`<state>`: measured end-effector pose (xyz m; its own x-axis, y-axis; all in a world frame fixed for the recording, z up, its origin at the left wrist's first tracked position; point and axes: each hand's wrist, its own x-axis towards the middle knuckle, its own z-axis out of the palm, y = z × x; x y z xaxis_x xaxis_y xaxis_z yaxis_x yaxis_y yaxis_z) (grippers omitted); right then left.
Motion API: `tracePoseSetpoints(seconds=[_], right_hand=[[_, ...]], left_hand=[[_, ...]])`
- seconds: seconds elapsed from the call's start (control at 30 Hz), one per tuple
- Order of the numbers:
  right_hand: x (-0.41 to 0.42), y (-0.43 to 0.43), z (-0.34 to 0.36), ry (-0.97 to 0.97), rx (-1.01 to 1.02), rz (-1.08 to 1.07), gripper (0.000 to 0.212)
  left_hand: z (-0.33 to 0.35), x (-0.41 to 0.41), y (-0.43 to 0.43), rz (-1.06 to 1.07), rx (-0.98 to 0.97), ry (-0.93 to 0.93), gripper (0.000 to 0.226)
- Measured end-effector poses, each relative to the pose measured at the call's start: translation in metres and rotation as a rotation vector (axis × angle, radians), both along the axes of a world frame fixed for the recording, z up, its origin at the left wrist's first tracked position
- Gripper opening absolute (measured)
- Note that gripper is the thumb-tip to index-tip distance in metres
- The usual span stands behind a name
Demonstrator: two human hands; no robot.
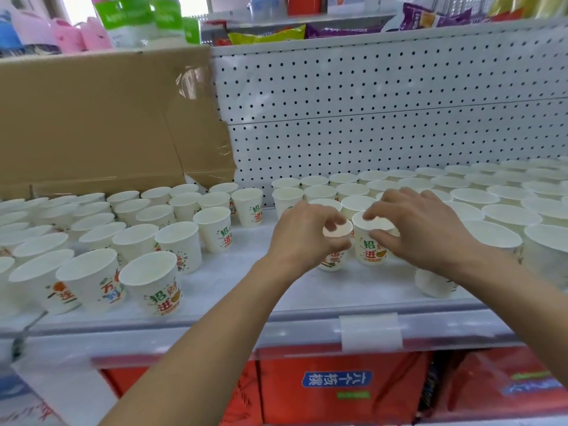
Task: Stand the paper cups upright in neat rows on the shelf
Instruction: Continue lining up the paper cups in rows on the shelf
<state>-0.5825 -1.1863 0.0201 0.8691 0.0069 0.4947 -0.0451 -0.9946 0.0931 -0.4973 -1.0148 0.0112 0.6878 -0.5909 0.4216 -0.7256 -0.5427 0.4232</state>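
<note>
Left hand and right hand grip cups (bare shelf just left).

White pegboard back panel filled centre right; brown cardboard leaned upper left; snack packets lined the top; red cartons sat below.

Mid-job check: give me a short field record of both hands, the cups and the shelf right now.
left hand: grips the left cup around its top
right hand: pinches the rim of the right cup, which is upright
held cups: side by side, close together
left rows: upright, in front of the cardboard box
right rows: upright, along the pegboard
shelf: bare strip between the two groups
left cup set down: cannot tell
</note>
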Motion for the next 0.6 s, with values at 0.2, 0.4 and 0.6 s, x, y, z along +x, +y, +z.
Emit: tracePoseSetpoints(seconds=[0.2,0.4,0.6], right_hand=[[0.016,0.066,-0.005,-0.188,0.294,0.326,0.027],[0.046,0.162,-0.022,0.107,0.577,0.588,0.063],[0.067,0.229,-0.033,0.219,0.799,0.655,0.092]], left_hand=[[-0.018,-0.02,0.073,0.17,-0.266,-0.208,0.037],[-0.034,-0.023,0.197,0.448,-0.362,-0.305,0.039],[-0.04,-0.014,0.27,0.729,-0.307,-0.159,0.052]])
